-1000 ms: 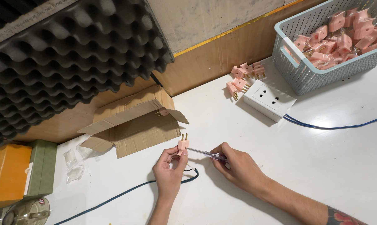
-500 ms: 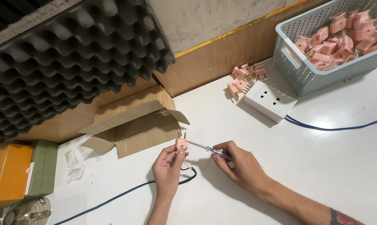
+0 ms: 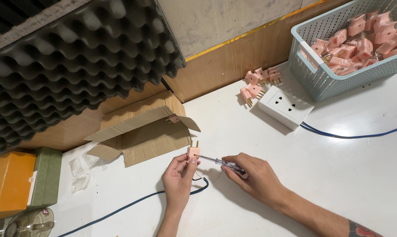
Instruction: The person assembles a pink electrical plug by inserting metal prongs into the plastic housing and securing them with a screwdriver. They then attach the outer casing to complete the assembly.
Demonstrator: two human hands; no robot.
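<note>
A pink plug (image 3: 193,153) is pinched between the thumb and fingers of the left hand (image 3: 178,179), with its two metal pins pointing up. The plug is held above the white table (image 3: 339,175), just in front of the open cardboard box (image 3: 139,131). A screwdriver (image 3: 222,162) with a clear handle is gripped in the closed fingers of the right hand (image 3: 255,177), and its thin tip is placed against the side of the plug. The two hands are near each other, and they are joined only by the tool.

A dark blue cable (image 3: 132,204) is seen under the left hand; it runs over the table to the lower left edge. Whether it is joined to the plug cannot be told.

Further back on the right, a white socket block (image 3: 285,106) is lying on the table, and a second blue cable (image 3: 352,134) leaves it toward the right. Just behind the block, a small group of loose pink plugs (image 3: 259,81) is laid by the wooden wall. In the upper right corner a pale blue basket (image 3: 321,79) is filled with many more pink plugs.

A dark foam sheet (image 3: 75,57) is leaned over the upper left. An orange box (image 3: 7,182) and a green box (image 3: 45,175) are set at the left edge, with some clear plastic bags (image 3: 80,173) beside them.
</note>
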